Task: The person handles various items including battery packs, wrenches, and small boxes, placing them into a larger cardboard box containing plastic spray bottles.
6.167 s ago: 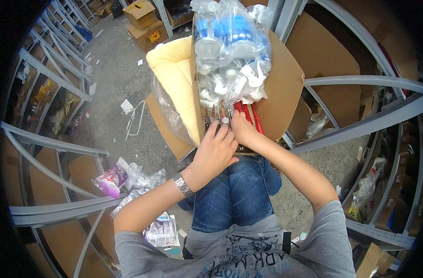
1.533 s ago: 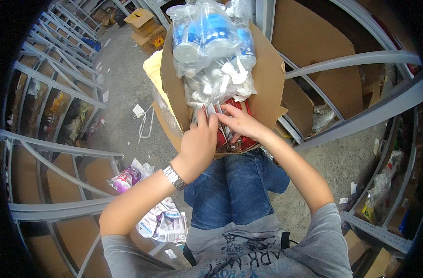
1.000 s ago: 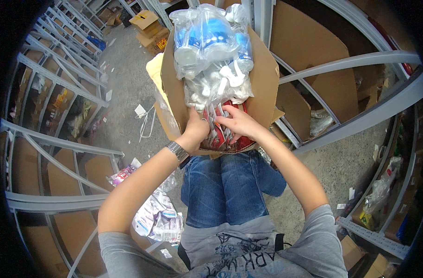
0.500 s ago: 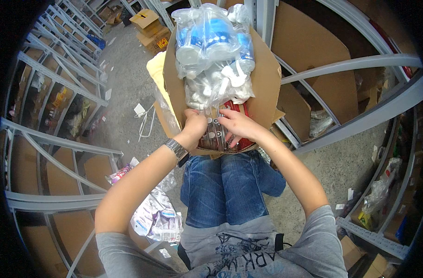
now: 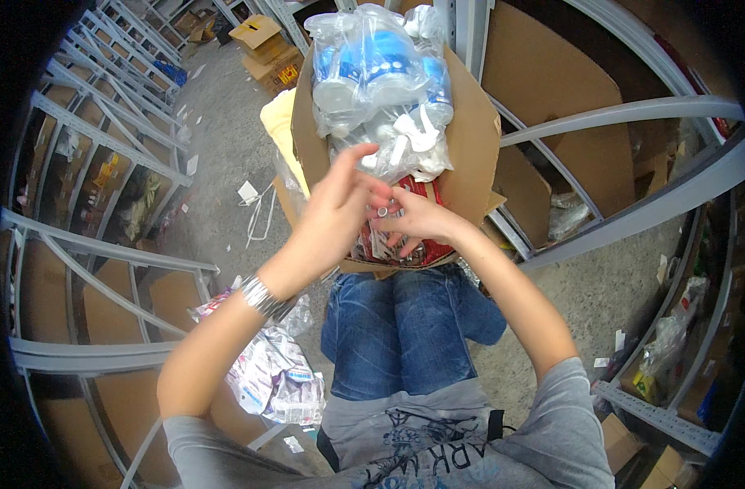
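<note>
My left hand (image 5: pixel 336 208) is raised over the near end of a cardboard box (image 5: pixel 476 134), its fingers stretched apart and their tips close to my right hand. Fingers bent, my right hand (image 5: pixel 420 217) hangs just above clear-packaged items (image 5: pixel 381 244) in the box. A small round silvery thing (image 5: pixel 382 212) shows at its fingertips; its kind is too small to tell. Red packaging (image 5: pixel 429 191) lies beneath. Farther into the box are a clear bag of white plastic parts (image 5: pixel 409 143) and bagged clear containers with blue bands (image 5: pixel 381 65).
Grey metal shelving (image 5: pixel 103 253) lines the left; more shelf frames (image 5: pixel 633 122) stand at right, near the box. Printed plastic packages (image 5: pixel 275 371) lie on the floor by my left leg. A yellow wrap (image 5: pixel 279 126) flanks the box, and cartons (image 5: pixel 266 53) stand behind.
My left hand has let go of the clear-packaged items, lifted and spread its fingers. My right hand remains near the same spot, its fingers more bent. The box has shifted very slightly right.
</note>
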Demonstrator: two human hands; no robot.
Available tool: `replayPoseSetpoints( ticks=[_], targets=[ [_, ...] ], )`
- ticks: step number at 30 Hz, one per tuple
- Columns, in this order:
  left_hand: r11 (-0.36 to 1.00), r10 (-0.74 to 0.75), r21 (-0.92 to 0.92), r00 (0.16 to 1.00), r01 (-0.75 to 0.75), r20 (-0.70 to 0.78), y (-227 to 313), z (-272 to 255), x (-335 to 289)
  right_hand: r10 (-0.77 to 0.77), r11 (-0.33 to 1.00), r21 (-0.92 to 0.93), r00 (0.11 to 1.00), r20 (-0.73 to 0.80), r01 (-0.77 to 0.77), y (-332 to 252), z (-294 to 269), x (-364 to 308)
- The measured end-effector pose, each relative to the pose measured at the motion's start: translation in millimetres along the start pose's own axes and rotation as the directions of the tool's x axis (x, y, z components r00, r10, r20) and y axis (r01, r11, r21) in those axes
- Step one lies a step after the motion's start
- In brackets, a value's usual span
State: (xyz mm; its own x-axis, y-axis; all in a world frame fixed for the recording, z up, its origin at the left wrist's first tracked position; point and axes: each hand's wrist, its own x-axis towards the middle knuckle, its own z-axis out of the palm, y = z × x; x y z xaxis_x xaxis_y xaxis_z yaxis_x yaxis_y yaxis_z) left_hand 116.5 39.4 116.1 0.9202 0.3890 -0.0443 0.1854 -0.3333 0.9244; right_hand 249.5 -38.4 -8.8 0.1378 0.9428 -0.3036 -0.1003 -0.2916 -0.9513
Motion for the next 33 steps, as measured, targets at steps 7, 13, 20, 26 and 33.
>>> replayPoseSetpoints(
  ticks=[7,13,20,26,33],
  targets=[
    [0.985,0.07,-0.13,0.959,-0.11,-0.274,11.4,-26.2,-44.1,-0.019,0.962,-0.273,0.995,-0.095,-0.008,-5.7,8.7,1.7],
    [0.984,0.088,-0.107,0.912,-0.143,-0.4,-14.4,-37.5,-48.0,-0.119,0.968,-0.23,0.99,-0.075,0.099,7.8,-3.3,-2.6],
    [0.992,0.125,0.039,0.859,-0.123,-0.496,-32.7,-49.0,-42.9,-0.1,0.984,-0.159,0.992,-0.079,0.087,12.4,-3.2,-3.7],
    [0.985,-0.013,0.145,0.874,0.095,-0.486,-14.2,-64.1,18.6,-0.161,0.966,-0.227,0.977,-0.14,0.127,5.6,11.9,-6.8],
    [0.883,-0.452,0.108,0.889,0.458,-0.071,21.0,-89.8,66.3,-0.322,0.863,-0.465,0.923,-0.212,0.195,11.1,23.5,1.5]
  ],
)
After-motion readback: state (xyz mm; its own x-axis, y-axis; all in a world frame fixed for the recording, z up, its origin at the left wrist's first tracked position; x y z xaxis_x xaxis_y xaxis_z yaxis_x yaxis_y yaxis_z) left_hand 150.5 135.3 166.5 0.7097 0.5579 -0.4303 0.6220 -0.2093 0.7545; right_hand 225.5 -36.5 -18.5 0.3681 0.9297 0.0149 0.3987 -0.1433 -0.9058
